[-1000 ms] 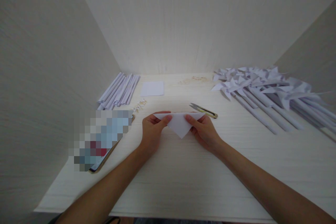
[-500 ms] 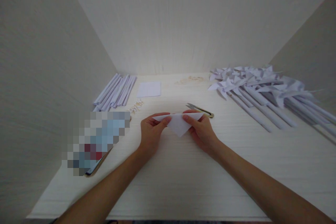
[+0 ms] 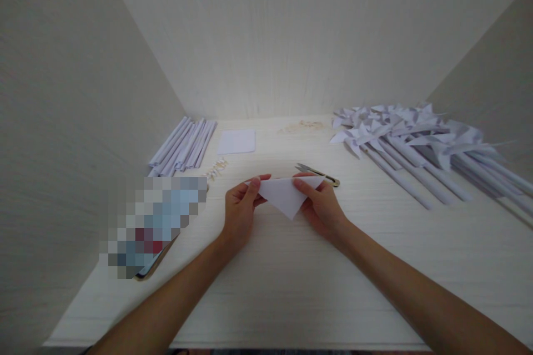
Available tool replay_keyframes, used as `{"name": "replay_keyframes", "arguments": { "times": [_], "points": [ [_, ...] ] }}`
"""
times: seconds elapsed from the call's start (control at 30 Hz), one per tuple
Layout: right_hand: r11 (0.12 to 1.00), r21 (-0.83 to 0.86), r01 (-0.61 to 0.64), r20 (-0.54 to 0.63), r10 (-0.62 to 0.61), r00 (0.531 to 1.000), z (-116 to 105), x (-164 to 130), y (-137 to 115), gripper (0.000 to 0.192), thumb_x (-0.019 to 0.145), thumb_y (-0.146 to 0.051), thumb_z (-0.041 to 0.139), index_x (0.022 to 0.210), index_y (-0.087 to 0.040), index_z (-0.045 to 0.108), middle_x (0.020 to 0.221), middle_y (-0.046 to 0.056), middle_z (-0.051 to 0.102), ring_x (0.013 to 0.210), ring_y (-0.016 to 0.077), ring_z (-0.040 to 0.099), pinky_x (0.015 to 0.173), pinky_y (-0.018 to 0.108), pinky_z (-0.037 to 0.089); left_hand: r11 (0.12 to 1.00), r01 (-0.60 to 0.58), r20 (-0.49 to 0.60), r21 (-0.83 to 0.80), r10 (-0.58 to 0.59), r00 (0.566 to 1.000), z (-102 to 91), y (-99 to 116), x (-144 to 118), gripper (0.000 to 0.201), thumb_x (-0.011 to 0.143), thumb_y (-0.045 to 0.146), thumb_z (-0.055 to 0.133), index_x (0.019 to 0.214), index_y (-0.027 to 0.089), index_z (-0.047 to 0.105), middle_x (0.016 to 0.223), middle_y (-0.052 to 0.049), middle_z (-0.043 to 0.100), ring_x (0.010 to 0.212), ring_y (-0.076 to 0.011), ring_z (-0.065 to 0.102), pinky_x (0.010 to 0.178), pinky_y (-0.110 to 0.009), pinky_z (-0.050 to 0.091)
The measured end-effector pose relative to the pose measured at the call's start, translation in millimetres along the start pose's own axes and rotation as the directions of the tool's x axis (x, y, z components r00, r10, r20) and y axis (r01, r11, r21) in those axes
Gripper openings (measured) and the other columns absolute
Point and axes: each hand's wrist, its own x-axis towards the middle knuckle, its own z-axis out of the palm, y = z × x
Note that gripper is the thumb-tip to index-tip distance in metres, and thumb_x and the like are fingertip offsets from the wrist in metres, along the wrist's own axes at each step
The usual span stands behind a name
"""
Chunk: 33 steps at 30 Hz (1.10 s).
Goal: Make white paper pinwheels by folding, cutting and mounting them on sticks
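Observation:
A sheet of white paper point(image 3: 283, 195), folded into a triangle, is held between my two hands over the middle of the table, its point toward me. My left hand point(image 3: 242, 206) pinches the left corner, thumb on top. At the right part of the folded edge, my right hand point(image 3: 320, 202) grips the paper between thumb and fingers. Just behind my right hand lies a pair of thread snips point(image 3: 318, 173), blades pointing left and partly hidden by the hand.
Rolled paper sticks point(image 3: 183, 144) lie at the back left beside a stack of square paper point(image 3: 236, 141). Small pale pieces point(image 3: 217, 168) are scattered nearer. A pixelated phone point(image 3: 162, 227) rests at left. Paper pinwheels point(image 3: 400, 133) on sticks pile up at right. Walls enclose the table point(image 3: 266, 299).
My left thumb has slid outward along the folded edge, toward the left corner. The triangle's point has shifted slightly right. My right hand keeps its grip, almost in place.

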Motion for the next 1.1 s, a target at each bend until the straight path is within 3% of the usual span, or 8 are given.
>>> {"name": "replay_keyframes", "arguments": {
  "times": [0.23,0.53,0.8,1.1],
  "points": [
    [0.997,0.080,0.018,0.043,-0.022,0.999,-0.3,1.2,-2.2,0.023,0.055,-0.037,0.072,0.064,-0.018,0.063,0.068,0.001,0.066,0.066,0.0137,0.057,0.064,0.028,0.043,1.000,-0.003,0.017,0.021,0.003,1.000,0.4,0.0,-0.3,0.032,0.063,0.041,0.064,0.079,0.014,0.068,0.071,-0.006,0.069,0.066,-0.0159,0.063,0.065,-0.030,0.052],
    [0.996,0.053,0.074,0.077,-0.078,0.994,-5.0,3.4,-0.9,0.037,0.065,-0.054,0.059,0.069,-0.018,0.064,0.076,0.006,0.069,0.072,0.0183,0.060,0.068,0.033,0.044,0.999,-0.023,0.023,0.034,0.022,0.999,-2.3,-0.5,-0.3,0.033,0.065,0.041,0.063,0.082,0.013,0.067,0.070,-0.006,0.069,0.064,-0.0143,0.063,0.064,-0.027,0.052],
    [0.994,0.046,0.097,0.035,-0.098,0.995,-4.4,4.0,-2.2,0.031,0.069,-0.048,0.059,0.069,-0.018,0.064,0.077,0.005,0.069,0.073,0.0170,0.060,0.071,0.032,0.045,1.000,-0.017,0.038,0.020,0.016,0.999,-2.0,-1.0,-0.3,0.031,0.066,0.040,0.062,0.081,0.014,0.068,0.071,-0.005,0.069,0.066,-0.0148,0.063,0.066,-0.028,0.051],
    [0.992,0.018,0.121,0.033,-0.122,0.992,-4.4,4.8,-2.5,0.030,0.069,-0.047,0.058,0.068,-0.018,0.064,0.075,0.006,0.069,0.073,0.0166,0.060,0.070,0.031,0.045,0.997,0.004,0.109,-0.076,0.004,0.994,-1.6,3.9,0.3,0.025,0.069,0.038,0.060,0.078,0.016,0.068,0.089,-0.009,0.069,0.083,-0.0179,0.063,0.074,-0.030,0.048]
  ]
}}
